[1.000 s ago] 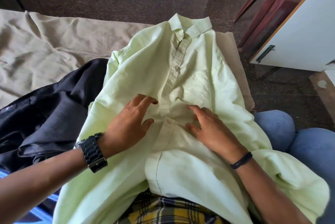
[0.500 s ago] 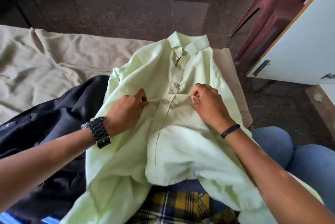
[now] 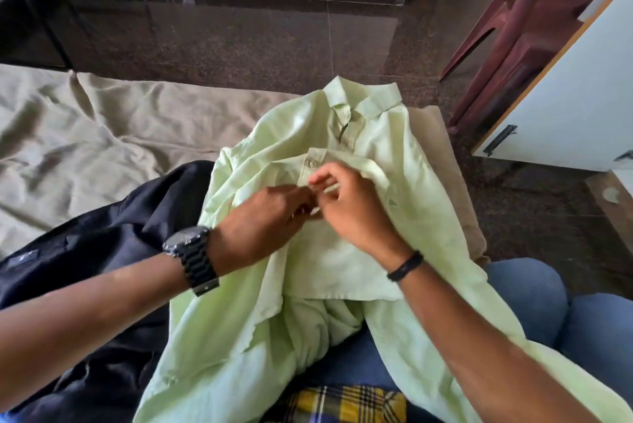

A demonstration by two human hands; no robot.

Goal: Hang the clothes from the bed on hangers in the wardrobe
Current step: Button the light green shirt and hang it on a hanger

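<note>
A pale green shirt [image 3: 342,261] lies front up on the beige bed sheet [image 3: 102,135], collar pointing away from me. Both hands meet at its button placket in the middle of the chest. My left hand [image 3: 263,220], with a black watch on the wrist, pinches the left edge of the placket. My right hand [image 3: 349,207], with a black band on the wrist, pinches the right edge, lifted and folded up near a button. A black garment [image 3: 85,272] lies to the left of the shirt. A yellow plaid cloth [image 3: 346,403] shows under the shirt's lower end.
Dark polished floor lies beyond the bed. A white cabinet door [image 3: 568,94] with a black handle stands at the right, with a maroon plastic chair [image 3: 513,29] behind it. My knees in blue jeans [image 3: 534,299] are at the lower right.
Both hands went from resting flat on the shirt front to coming together at the placket, which is now lifted and pinched. The view tilted up.
</note>
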